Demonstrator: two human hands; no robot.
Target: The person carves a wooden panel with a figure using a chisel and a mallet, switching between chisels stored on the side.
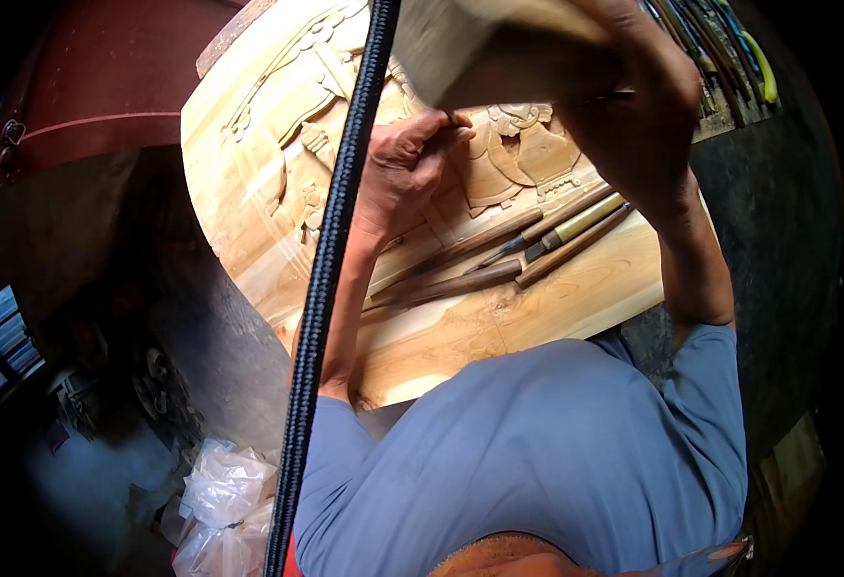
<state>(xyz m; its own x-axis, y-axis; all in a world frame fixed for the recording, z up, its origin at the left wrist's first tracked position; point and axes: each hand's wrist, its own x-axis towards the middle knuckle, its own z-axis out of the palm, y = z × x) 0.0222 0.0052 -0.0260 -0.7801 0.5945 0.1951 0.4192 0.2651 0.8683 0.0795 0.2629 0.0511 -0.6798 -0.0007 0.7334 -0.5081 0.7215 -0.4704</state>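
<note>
A pale wooden panel [566, 293] carved in relief lies in front of me. Over its carved figures, my left hand [405, 173] is closed in a pinch round a slim carving chisel [453, 118]; only a small dark bit of it shows between the fingertips. My right hand [648, 111] grips a chunky wooden mallet [528, 53], blurred by motion and raised above the panel at the upper edge. Its handle is hidden by that hand. Between my forearms, several wood-handled chisels [576, 226] lie side by side on the panel's near part.
A black braided cord [335, 192] runs top to bottom across the view, before my left arm. More slim tools [710, 58] lie in a row at upper right, one with a yellow-green handle [760, 67]. A clear plastic bag [225, 500] sits lower left; a red panel [105, 77] stands upper left.
</note>
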